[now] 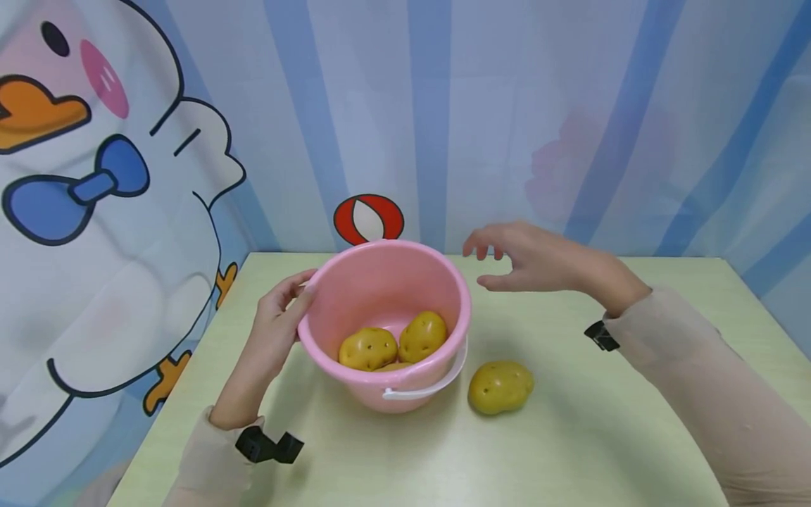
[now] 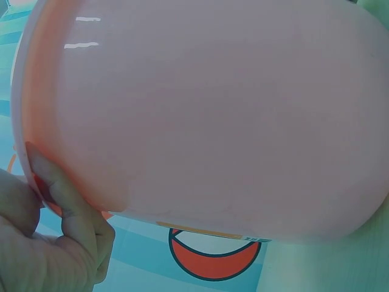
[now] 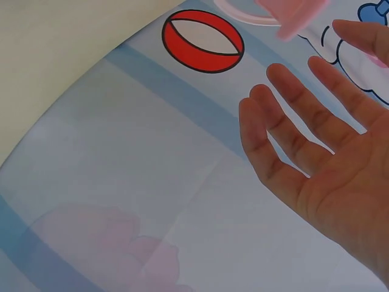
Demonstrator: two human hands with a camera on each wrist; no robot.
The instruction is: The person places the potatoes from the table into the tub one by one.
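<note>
A pink bucket (image 1: 383,255) stands on the table, its mouth tipped toward me in the head view. My left hand (image 1: 279,320) pinches its left rim between thumb and fingers; the left wrist view has the bucket's outer wall (image 2: 213,121) filling most of the frame. Inside lie two yellow-brown potatoes, a left one (image 1: 369,348) and a right one (image 1: 423,336), with part of a third (image 1: 394,367) half hidden by the front rim. Another potato (image 1: 500,387) rests on the table, right of the bucket. My right hand (image 1: 532,257) hovers past the bucket's right rim, holding nothing, fingers spread.
The pale table (image 1: 608,436) ends at a printed curtain (image 1: 494,127) behind it. A white handle (image 1: 431,389) hangs down the bucket's front right side. Dark wrist-worn devices, a left one (image 1: 269,446) and a right one (image 1: 602,336), sit on the sleeves.
</note>
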